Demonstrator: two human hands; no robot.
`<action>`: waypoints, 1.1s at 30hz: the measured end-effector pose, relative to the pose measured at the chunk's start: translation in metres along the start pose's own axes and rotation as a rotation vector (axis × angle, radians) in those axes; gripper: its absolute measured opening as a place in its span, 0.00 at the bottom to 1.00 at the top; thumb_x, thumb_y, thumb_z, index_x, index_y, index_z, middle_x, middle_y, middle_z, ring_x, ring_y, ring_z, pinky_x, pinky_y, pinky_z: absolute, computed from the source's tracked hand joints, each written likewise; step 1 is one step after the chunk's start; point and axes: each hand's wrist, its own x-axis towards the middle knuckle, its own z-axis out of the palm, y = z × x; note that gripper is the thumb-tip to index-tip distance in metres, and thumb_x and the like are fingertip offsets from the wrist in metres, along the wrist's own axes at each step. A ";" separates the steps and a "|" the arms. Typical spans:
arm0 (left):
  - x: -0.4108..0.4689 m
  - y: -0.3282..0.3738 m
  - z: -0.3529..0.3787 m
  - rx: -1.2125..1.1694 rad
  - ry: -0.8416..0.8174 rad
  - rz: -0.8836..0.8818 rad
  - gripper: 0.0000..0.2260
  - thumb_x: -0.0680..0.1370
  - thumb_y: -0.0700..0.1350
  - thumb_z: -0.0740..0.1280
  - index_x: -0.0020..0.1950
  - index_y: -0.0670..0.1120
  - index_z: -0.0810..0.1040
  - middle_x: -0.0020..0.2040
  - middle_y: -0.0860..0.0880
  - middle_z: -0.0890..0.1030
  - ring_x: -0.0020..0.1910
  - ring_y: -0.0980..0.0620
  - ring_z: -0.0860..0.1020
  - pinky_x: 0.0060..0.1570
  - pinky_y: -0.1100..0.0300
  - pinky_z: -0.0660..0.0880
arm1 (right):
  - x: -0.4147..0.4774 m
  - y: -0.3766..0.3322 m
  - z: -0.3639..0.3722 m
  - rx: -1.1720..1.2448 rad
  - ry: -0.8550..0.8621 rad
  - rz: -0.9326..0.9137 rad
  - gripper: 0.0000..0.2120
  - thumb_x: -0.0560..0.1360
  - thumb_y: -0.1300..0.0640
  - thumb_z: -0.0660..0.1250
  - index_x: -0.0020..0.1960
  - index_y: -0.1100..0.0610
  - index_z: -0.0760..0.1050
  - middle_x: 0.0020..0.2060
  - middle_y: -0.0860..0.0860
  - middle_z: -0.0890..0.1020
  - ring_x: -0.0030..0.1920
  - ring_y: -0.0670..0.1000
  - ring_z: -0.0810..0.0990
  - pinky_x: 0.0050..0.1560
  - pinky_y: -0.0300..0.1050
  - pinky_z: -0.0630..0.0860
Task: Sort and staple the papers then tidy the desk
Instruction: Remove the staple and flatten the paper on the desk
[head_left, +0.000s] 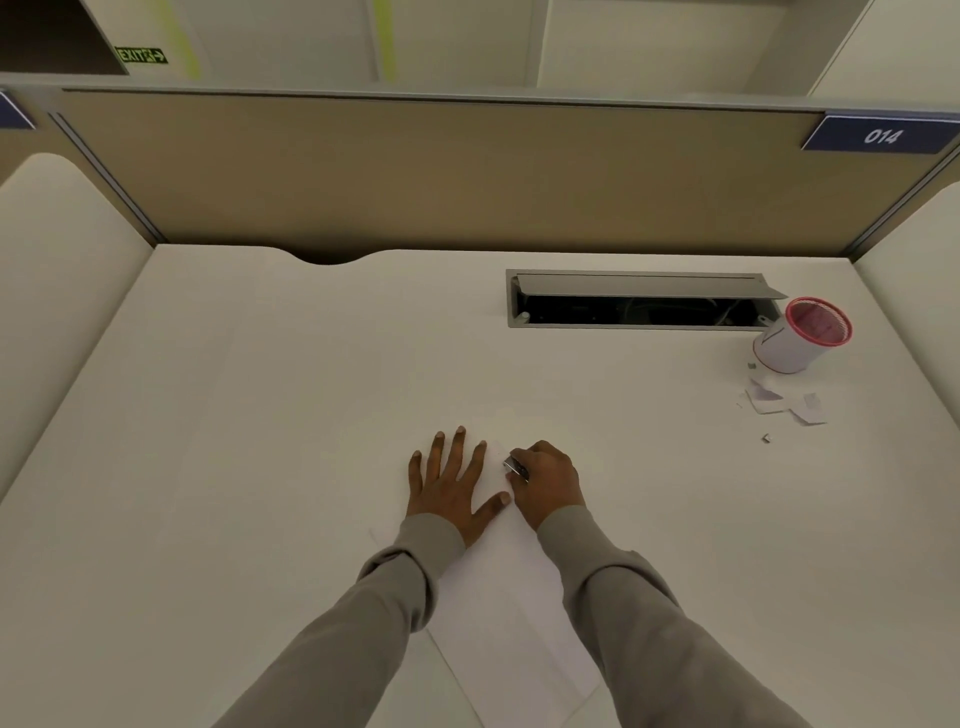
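Curling round a mostly hidden metal stapler, the right hand sits at the papers far corner; the left hand presses them flat, fingers spread. Paper scraps lie well right.

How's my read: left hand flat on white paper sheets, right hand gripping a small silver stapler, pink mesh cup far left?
No: head view shows the pink mesh cup far right. Left hand lies flat on white paper sheets; right hand grips the small silver stapler.
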 end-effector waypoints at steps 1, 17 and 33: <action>0.000 -0.001 0.002 0.010 -0.014 -0.006 0.37 0.75 0.74 0.42 0.79 0.59 0.35 0.80 0.51 0.33 0.78 0.45 0.32 0.74 0.40 0.34 | 0.002 -0.001 0.001 -0.007 -0.009 0.000 0.08 0.75 0.59 0.66 0.52 0.58 0.81 0.47 0.53 0.79 0.49 0.55 0.77 0.48 0.45 0.75; 0.007 -0.003 0.009 0.024 -0.066 -0.024 0.37 0.72 0.76 0.39 0.71 0.64 0.22 0.76 0.50 0.24 0.76 0.42 0.27 0.68 0.36 0.28 | 0.014 -0.017 0.014 -0.031 0.005 0.050 0.13 0.79 0.57 0.63 0.62 0.56 0.80 0.54 0.53 0.79 0.55 0.55 0.77 0.55 0.46 0.75; 0.007 -0.002 0.008 0.021 -0.078 -0.018 0.37 0.73 0.76 0.42 0.74 0.64 0.27 0.77 0.50 0.25 0.76 0.42 0.27 0.69 0.36 0.30 | 0.012 -0.025 0.022 0.025 0.087 0.160 0.11 0.78 0.58 0.64 0.57 0.57 0.82 0.51 0.53 0.80 0.51 0.57 0.79 0.51 0.47 0.76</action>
